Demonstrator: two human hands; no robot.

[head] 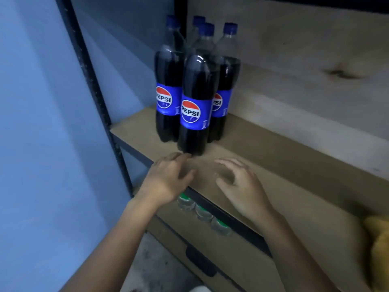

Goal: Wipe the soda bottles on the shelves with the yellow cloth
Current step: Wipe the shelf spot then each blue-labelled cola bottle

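The left hand (168, 178) is hovering palm down at the centre of the frame, over the front edge of the shelf (263, 157). Its fingers are relaxed and grasping nothing; the fingertips are lying just beside the base of the front bottle (194, 102), and contact cannot be confirmed. The right hand (240, 186) is hovering to the right of it, also over the shelf board. Its fingers are spread and loosely curved downward, grasping nothing. The two hands are lying near each other but apart.

Four cola bottles are standing upright in a tight cluster just above the hands, at the upper centre of the frame. The front bottle is showing a blue label with a red, white and blue logo. The left bottle (167, 91) and the right bottle (224, 81) are standing just behind it, their labels partly hidden. The rear bottle (197, 24) is showing only its blue cap and neck.

The cloth (379, 249) is lying on the shelf at the lower right edge of the frame, well apart from both hands and partly cut off.

Below the shelf edge, clear bottles with green caps (202, 209) are standing in a row on a lower level. A black post (92, 81) is running along the left of the shelf, against a blue wall (37, 123).
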